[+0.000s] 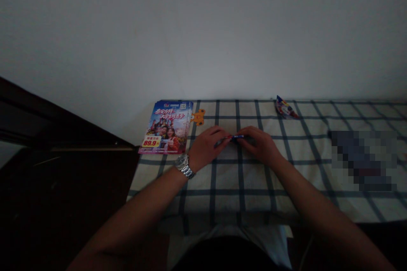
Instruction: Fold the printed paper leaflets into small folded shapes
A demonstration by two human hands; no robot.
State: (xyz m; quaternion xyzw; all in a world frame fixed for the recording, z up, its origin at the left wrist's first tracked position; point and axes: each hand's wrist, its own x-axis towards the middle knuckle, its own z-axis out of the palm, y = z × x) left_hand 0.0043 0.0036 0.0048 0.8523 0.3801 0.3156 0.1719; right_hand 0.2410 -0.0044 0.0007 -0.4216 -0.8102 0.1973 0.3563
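Observation:
My left hand [206,146] and my right hand [259,144] meet over the middle of a table covered with a checked cloth [241,182]. Between their fingertips lies a small folded piece of coloured paper [233,137], blue and red, pressed low against the cloth. Both hands have their fingers curled onto it. A metal watch [184,165] sits on my left wrist.
A stack of colourful flyers [167,127] lies at the table's far left corner, with a small orange figure [198,117] beside it. A folded paper boat [286,109] stands at the back, right of centre. A blurred patch [365,159] covers something at the right. A white wall rises behind.

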